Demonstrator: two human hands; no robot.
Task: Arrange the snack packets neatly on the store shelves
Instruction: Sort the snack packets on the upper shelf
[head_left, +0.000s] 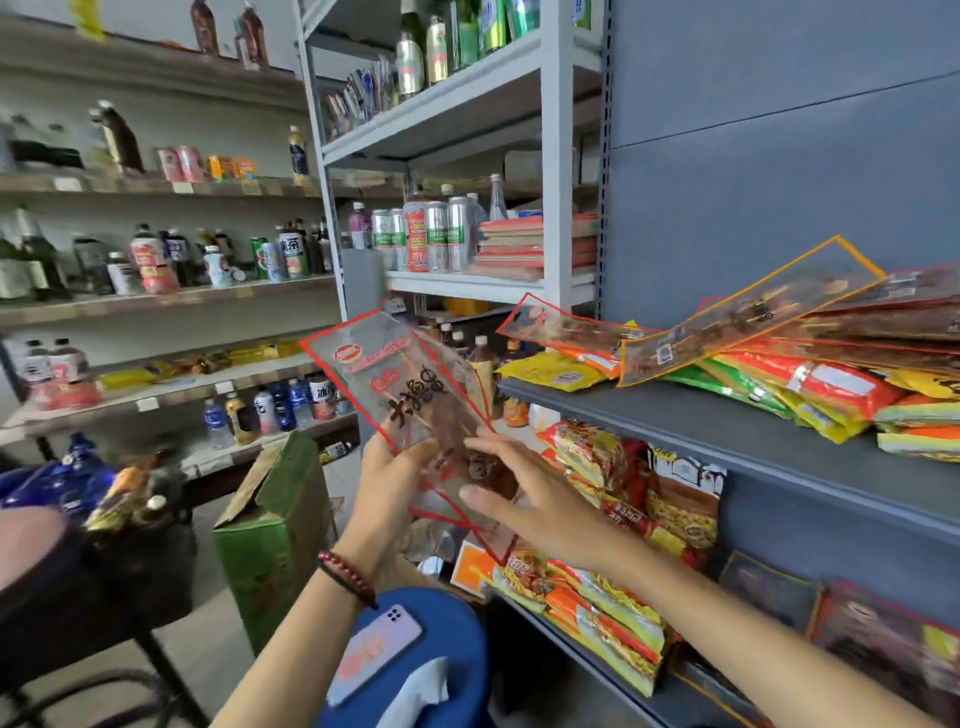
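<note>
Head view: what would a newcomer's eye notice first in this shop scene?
First, the clear packets with red edges at the centre: the left hand holds them from below, and the right hand lies flat on them. Next, the untidy pile of bright packets on the grey shelf at the right.

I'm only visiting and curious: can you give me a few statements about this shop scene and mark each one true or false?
1. The left hand holds a clear red-edged packet. True.
2. The phone lies on the floor. False: it lies on the blue stool.
3. The bead bracelet is on the right wrist. False: it is on the left wrist.
4. On the grey shelf, snack packets lie in an untidy heap. True.
</note>
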